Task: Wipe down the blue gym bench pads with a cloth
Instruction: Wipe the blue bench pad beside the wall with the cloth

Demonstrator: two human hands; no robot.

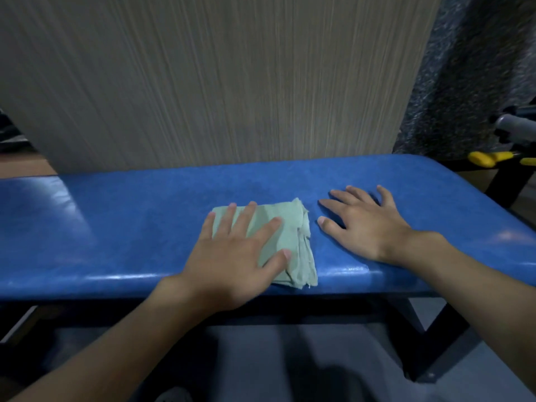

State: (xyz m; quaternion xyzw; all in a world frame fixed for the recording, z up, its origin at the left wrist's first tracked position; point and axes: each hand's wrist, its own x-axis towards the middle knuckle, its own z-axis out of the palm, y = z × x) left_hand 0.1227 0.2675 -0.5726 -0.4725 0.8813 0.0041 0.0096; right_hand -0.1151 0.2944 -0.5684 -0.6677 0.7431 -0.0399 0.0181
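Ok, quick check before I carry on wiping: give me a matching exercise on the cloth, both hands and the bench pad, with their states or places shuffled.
Things:
1. left hand
2. right hand
3. cloth
4. bench pad

States:
A. blue, spans the view from left to right
B. flat on the bare pad, fingers spread
C. pale green, folded, lying on the pad
D. pressed flat on the cloth

Pairs: 1-D, 2-B, 3-C, 4-A
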